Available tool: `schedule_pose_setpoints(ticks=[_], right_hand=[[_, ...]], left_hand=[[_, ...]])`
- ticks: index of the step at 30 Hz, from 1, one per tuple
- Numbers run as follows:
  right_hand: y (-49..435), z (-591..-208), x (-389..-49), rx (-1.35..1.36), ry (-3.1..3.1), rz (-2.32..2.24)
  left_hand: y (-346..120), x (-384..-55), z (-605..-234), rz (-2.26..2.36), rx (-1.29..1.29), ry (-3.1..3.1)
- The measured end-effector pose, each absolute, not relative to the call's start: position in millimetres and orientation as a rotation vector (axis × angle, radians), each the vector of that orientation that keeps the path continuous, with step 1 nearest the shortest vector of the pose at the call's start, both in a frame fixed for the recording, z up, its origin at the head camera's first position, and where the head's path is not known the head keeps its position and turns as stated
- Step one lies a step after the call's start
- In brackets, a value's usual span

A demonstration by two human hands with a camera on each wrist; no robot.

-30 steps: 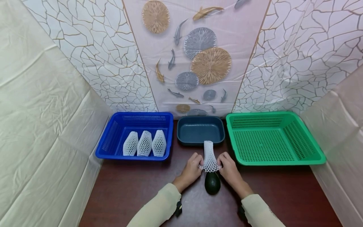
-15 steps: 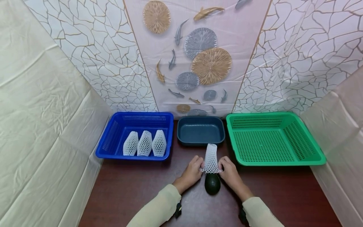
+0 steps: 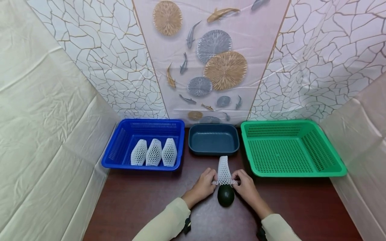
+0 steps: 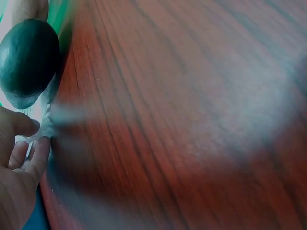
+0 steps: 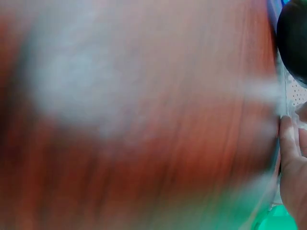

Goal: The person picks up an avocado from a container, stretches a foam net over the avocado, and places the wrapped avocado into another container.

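Observation:
A dark green avocado (image 3: 226, 195) lies on the table, its far end at the mouth of a white foam net sleeve (image 3: 224, 172). My left hand (image 3: 206, 182) pinches the left edge of the sleeve's mouth between thumb and fingers. On the other side my right hand (image 3: 244, 185) pinches the right edge, so the opening is stretched wide. The sleeve's narrow end points away, toward the dark tray. In the left wrist view the avocado (image 4: 29, 60) appears just above the thumb; in the right wrist view only part of the avocado (image 5: 293, 40) shows.
A blue basket (image 3: 141, 167) at the left holds three objects wrapped in white foam nets (image 3: 154, 153). Behind the sleeve stands a dark teal tray (image 3: 213, 153), and a green basket (image 3: 298, 173) is at the right. Patterned cloth walls enclose the reddish-brown table (image 3: 144, 194).
Both hands have drawn the sleeve slightly nearer, and its mouth now meets the far end of the avocado. The sleeve's narrow end has moved away from the tray. The avocado stays in place.

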State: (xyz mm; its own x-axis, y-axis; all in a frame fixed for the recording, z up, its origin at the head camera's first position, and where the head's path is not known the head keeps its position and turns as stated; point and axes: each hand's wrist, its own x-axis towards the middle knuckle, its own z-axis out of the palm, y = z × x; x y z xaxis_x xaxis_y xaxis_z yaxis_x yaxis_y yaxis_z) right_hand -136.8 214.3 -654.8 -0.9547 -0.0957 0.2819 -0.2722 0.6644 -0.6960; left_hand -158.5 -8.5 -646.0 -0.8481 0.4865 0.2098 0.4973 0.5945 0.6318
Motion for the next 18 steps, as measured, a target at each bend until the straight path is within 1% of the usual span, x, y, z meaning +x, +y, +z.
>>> schedule_pose_setpoints(ticks=[6, 12, 18], right_hand=[[217, -654, -130, 0.281, -2.688, 1.295], [218, -654, -122, 0.361, -2.631, 1.397], [218, -654, -116, 0.424, -2.629, 1.399]], left_hand=[[-12, -155, -648, -1.128, -0.883, -2.767], [-12, -153, -649, -1.143, -0.942, -2.729], [-13, -152, -649, -1.188, -0.956, -2.686]])
